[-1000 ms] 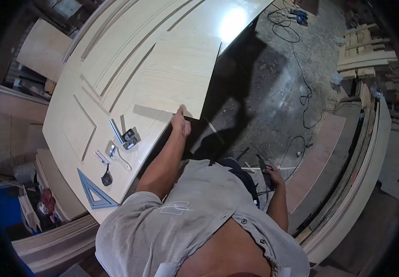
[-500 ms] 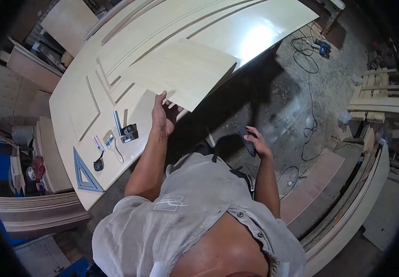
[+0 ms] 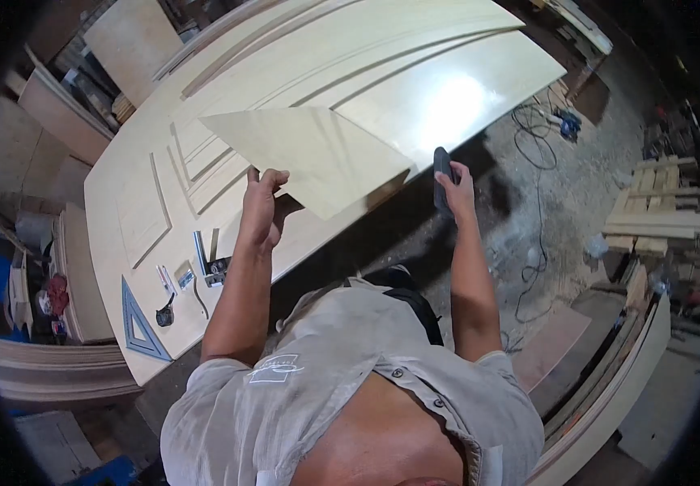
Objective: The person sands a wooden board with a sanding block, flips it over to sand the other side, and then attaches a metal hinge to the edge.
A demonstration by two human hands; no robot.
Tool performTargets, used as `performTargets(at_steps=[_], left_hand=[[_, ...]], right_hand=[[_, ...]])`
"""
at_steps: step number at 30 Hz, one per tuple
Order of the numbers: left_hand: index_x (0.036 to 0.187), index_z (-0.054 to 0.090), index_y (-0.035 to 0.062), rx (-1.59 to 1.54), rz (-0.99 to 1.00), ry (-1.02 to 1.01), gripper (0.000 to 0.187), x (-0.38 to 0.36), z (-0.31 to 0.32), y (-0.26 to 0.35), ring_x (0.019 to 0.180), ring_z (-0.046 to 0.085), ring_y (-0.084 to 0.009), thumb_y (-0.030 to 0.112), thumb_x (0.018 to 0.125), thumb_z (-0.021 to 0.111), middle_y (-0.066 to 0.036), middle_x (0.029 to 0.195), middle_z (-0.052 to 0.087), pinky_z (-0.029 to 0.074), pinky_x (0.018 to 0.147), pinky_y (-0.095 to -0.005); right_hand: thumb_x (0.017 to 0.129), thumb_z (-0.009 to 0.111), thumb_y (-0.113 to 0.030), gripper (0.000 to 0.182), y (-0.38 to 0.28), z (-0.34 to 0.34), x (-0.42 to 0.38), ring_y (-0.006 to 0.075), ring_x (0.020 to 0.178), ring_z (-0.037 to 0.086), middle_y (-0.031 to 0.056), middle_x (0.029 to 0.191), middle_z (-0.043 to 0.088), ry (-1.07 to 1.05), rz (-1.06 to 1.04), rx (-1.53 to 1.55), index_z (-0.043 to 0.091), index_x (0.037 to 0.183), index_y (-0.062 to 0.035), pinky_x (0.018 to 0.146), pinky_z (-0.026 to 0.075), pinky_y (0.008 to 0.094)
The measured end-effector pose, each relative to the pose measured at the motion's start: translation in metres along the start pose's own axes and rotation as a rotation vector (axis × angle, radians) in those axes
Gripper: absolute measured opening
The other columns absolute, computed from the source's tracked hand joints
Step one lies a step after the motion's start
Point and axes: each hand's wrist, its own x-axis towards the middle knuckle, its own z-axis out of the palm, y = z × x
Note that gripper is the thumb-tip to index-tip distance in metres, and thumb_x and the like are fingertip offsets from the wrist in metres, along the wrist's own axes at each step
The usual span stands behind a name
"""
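Observation:
My left hand (image 3: 264,202) grips the near left edge of a thin pale plywood panel (image 3: 317,154), which is tilted above the big pale worktable (image 3: 151,182). In my right hand (image 3: 458,193) is a dark, narrow block (image 3: 441,182), held upright just off the table's right edge, close to the panel's right corner. Left of my left hand, a metal tool with a silver tube (image 3: 202,251) lies on the tabletop, partly behind my forearm. Beside it are a brush (image 3: 185,279), a black tape measure (image 3: 165,315) and a blue triangle square (image 3: 139,324).
Thin wooden strips (image 3: 151,231) and long curved pieces (image 3: 382,69) lie on the table. On the floor at right are a blue power tool (image 3: 567,124) with its cord, a wooden pallet (image 3: 657,202) and stacked boards (image 3: 609,381).
The panel has tilted and shifted slightly, with my left hand still at its edge. My right hand has risen with the dark block, up beside the table's edge.

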Motion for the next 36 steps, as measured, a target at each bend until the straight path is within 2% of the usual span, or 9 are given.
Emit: performTargets(at_steps=[1, 5, 7, 10, 13, 15, 19, 28, 36], left_hand=[[0.129, 0.040, 0.0059, 0.041, 0.001, 0.015, 0.048, 0.001, 0.002, 0.005, 0.098, 0.065, -0.0314, 0.016, 0.087, 0.062, -0.015, 0.112, 0.049, 0.065, 0.074, -0.0472], [0.140, 0.038, 0.0047, -0.020, -0.038, 0.027, 0.053, -0.003, 0.020, 0.012, 0.093, 0.067, -0.0302, 0.038, 0.101, 0.050, -0.015, 0.113, 0.055, 0.062, 0.077, -0.0442], [0.153, 0.031, 0.0086, -0.077, -0.029, 0.036, 0.062, 0.007, 0.033, 0.009, 0.086, 0.068, -0.0289, 0.050, 0.107, 0.034, -0.017, 0.116, 0.056, 0.059, 0.077, -0.0409], [0.160, 0.020, 0.0130, -0.086, 0.033, -0.046, 0.063, 0.016, 0.059, 0.016, 0.083, 0.069, -0.0271, 0.040, 0.108, 0.042, -0.016, 0.111, 0.054, 0.062, 0.076, -0.0380], [0.162, 0.012, 0.0120, -0.122, 0.068, -0.102, 0.081, 0.032, 0.083, 0.020, 0.080, 0.070, -0.0273, 0.019, 0.100, 0.062, -0.016, 0.110, 0.052, 0.063, 0.077, -0.0384], [0.162, 0.011, 0.0114, -0.096, 0.101, -0.105, 0.084, 0.040, 0.099, 0.020, 0.081, 0.070, -0.0263, 0.020, 0.098, 0.064, -0.017, 0.110, 0.052, 0.064, 0.077, -0.0384], [0.162, 0.011, 0.0119, 0.002, 0.155, -0.114, 0.092, 0.051, 0.117, 0.021, 0.087, 0.070, -0.0246, 0.025, 0.094, 0.071, -0.018, 0.114, 0.052, 0.063, 0.082, -0.0400], [0.159, 0.010, 0.0153, 0.075, 0.170, -0.127, 0.088, 0.061, 0.121, 0.019, 0.093, 0.070, -0.0267, 0.023, 0.094, 0.068, -0.019, 0.117, 0.052, 0.063, 0.084, -0.0441], [0.158, 0.010, 0.0188, 0.095, 0.167, -0.142, 0.085, 0.064, 0.115, 0.018, 0.094, 0.071, -0.0268, 0.021, 0.094, 0.067, -0.018, 0.117, 0.052, 0.062, 0.086, -0.0448]], right_hand=[[0.082, 0.080, -0.038, 0.067, -0.004, 0.007, 0.025, 0.0353, 0.127, 0.054, 0.0211, 0.137, 0.055, 0.013, -0.069, -0.149, 0.057, 0.135, -0.0047, 0.107, 0.043, 0.0414], [0.084, 0.065, -0.067, 0.072, -0.036, 0.036, 0.091, 0.0474, 0.135, 0.046, 0.0163, 0.156, 0.037, -0.212, 0.057, -0.693, 0.052, 0.143, -0.0276, 0.107, 0.031, 0.0738], [0.089, 0.062, -0.064, 0.073, -0.041, 0.047, 0.129, 0.0416, 0.134, 0.050, 0.0163, 0.151, 0.047, -0.356, -0.155, -0.458, 0.051, 0.145, -0.0189, 0.110, 0.037, 0.0579], [0.093, 0.061, -0.063, 0.073, -0.161, 0.012, 0.074, 0.0286, 0.129, 0.055, 0.0145, 0.144, 0.056, -0.800, -0.237, 0.269, 0.054, 0.140, -0.0062, 0.105, 0.043, 0.0392], [0.090, 0.065, -0.065, 0.076, -0.238, -0.003, 0.032, 0.0249, 0.125, 0.057, 0.0153, 0.142, 0.056, -0.949, -0.479, 0.433, 0.058, 0.132, -0.0012, 0.101, 0.045, 0.0387], [0.087, 0.074, -0.055, 0.073, -0.268, -0.008, 0.021, 0.0248, 0.113, 0.063, 0.0164, 0.129, 0.063, -0.898, -0.823, 0.235, 0.060, 0.128, 0.0041, 0.093, 0.051, 0.0372], [0.087, 0.080, -0.029, 0.056, -0.274, -0.007, 0.011, 0.0177, 0.093, 0.068, 0.0156, 0.107, 0.071, -0.711, -0.652, 0.250, 0.059, 0.124, 0.0076, 0.082, 0.054, 0.0301], [0.093, 0.071, -0.026, 0.039, -0.267, -0.005, -0.008, 0.0190, 0.085, 0.071, 0.0134, 0.094, 0.074, -0.391, -0.622, 0.179, 0.066, 0.113, 0.0073, 0.080, 0.056, 0.0306], [0.093, 0.063, -0.028, 0.042, -0.264, -0.005, -0.014, 0.0228, 0.088, 0.072, 0.0169, 0.098, 0.073, -0.376, -0.682, 0.246, 0.066, 0.115, 0.0077, 0.082, 0.056, 0.0331]])
